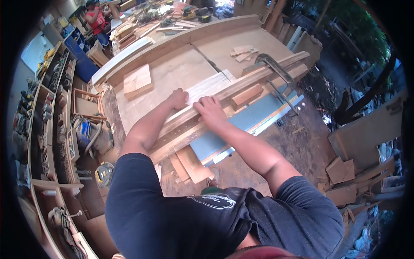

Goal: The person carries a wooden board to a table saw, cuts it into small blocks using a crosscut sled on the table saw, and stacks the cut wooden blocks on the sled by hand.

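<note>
Before the near edge of the saw table (235,129), the person's dark shirt (172,216) bears white script on the chest; the strip along the table's rail has marks too small to read. Just outside the near fence (241,84) of the wooden sled (168,71) sits a red-brown block (247,96), and a clamp (276,67) bites toward the fence's right end. The right hand (210,112) drapes over this fence, fingers bent; how firmly it grips, I cannot tell. Past it, the pale board (209,87) lies along the fence's inner side, its long axis running ahead and rightward from the left hand (177,99), roughly parallel to the fence. That hand, fingers curled, is the nearer to the board's left end; whether it pinches or only presses is hidden. A dark slot (205,56) meets the board near its right end. A square block (137,81) lies toward the sled's left edge, offcuts (244,52) toward its right. Farthest, a co-worker (97,21) wears a red top with pale lettering.
</note>
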`<state>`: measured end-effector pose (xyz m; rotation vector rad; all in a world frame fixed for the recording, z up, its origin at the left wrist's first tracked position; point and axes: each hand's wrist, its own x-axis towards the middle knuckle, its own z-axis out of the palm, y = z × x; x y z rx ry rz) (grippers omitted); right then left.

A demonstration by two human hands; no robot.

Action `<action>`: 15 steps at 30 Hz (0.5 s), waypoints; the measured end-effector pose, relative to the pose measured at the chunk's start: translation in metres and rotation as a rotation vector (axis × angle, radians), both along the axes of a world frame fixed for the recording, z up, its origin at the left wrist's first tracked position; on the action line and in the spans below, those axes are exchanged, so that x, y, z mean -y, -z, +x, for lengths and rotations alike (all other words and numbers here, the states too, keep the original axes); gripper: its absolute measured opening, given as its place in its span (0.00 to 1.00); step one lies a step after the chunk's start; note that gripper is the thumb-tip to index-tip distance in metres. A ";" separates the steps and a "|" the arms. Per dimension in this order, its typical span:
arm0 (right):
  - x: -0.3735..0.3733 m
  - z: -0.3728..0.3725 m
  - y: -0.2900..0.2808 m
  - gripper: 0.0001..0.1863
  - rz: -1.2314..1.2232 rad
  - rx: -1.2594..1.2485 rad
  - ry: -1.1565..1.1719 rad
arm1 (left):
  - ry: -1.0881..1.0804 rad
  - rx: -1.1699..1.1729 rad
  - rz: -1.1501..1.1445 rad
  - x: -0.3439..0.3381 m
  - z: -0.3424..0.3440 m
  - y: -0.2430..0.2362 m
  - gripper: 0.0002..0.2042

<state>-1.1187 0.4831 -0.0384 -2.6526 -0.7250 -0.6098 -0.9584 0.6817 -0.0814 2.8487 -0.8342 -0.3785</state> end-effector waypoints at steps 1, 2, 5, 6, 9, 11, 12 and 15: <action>0.003 -0.001 -0.003 0.28 0.012 -0.016 -0.003 | -0.005 0.053 -0.020 0.004 -0.006 -0.002 0.13; 0.006 -0.003 -0.004 0.27 0.028 -0.021 -0.008 | -0.031 -0.003 -0.008 0.009 -0.010 -0.006 0.14; 0.015 -0.007 -0.003 0.29 -0.005 -0.036 0.009 | -0.041 -0.042 -0.059 0.013 -0.026 -0.013 0.17; 0.018 -0.011 -0.004 0.29 -0.003 -0.050 0.003 | -0.048 -0.065 -0.061 0.016 -0.033 -0.016 0.17; 0.034 -0.007 -0.027 0.24 0.019 -0.083 -0.075 | -0.060 -0.086 -0.063 0.017 -0.050 -0.030 0.18; 0.053 0.010 -0.048 0.17 0.324 -0.269 -0.189 | -0.102 -0.163 -0.033 0.021 -0.059 -0.046 0.19; 0.066 0.038 -0.061 0.14 0.371 -0.301 -0.089 | -0.117 -0.199 -0.010 0.023 -0.061 -0.052 0.19; 0.116 0.152 -0.060 0.08 -0.119 -0.466 0.299 | -0.126 -0.207 -0.040 0.030 -0.058 -0.064 0.19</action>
